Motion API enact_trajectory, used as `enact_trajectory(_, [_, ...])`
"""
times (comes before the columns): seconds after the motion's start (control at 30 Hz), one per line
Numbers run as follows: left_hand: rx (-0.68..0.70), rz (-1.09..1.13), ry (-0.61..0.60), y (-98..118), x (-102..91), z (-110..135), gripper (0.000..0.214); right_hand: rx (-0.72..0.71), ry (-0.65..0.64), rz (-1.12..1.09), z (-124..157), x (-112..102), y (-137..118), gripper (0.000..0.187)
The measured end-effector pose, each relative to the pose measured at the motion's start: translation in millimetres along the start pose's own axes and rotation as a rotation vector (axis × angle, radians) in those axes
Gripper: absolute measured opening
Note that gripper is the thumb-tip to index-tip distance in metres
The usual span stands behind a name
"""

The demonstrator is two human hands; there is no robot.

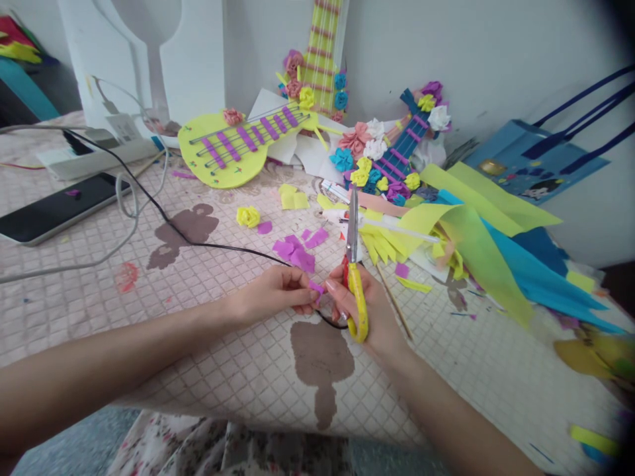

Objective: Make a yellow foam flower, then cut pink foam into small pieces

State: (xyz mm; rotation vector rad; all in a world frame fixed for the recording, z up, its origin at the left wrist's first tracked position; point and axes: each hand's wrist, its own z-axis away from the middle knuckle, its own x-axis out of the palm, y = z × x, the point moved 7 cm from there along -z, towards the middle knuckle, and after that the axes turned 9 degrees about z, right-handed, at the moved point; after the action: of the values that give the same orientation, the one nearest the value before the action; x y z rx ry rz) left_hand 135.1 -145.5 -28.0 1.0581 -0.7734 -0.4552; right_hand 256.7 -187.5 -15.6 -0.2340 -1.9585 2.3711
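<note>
Between the fingertips of my left hand point(282, 291) is a small piece of purple paper point(316, 289), pinched. My right hand point(370, 307) is closed around a pair of scissors point(353, 244) with yellow and red handles, its blades pointing away from me and looking closed. The right thumb and fingertips come close to the purple piece; whether they touch it I cannot tell. Just beyond my hands lie several cut purple paper pieces point(295, 251). A yellow paper flower point(248, 216) sits further left.
A yellow paper guitar point(223, 149) and a blue one with paper flowers point(397, 155) stand at the back. Yellow and blue paper sheets point(496, 244) spread on the right. A black cable point(223, 246) runs under my hands. A phone point(62, 205) lies left; a stick point(395, 301) lies right.
</note>
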Motion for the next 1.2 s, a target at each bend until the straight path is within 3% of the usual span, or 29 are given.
enact_trajectory(0.6, [0.041,-0.06,-0.036,-1.0,-0.7,-2.4,0.017,0.024,-0.027,0.023,-2.0,1.9,2.7,0.034])
enact_trajectory(0.77, [0.062,-0.124,-0.041,0.0,0.0,-1.3,0.018,-0.037,-0.066,0.059,-2.8,5.2,2.6,0.034])
enact_trajectory(1.2, [0.046,-0.155,-0.122,-4.1,3.4,-1.0,0.02,-0.022,0.004,0.074,-0.7,4.7,-5.0,0.035])
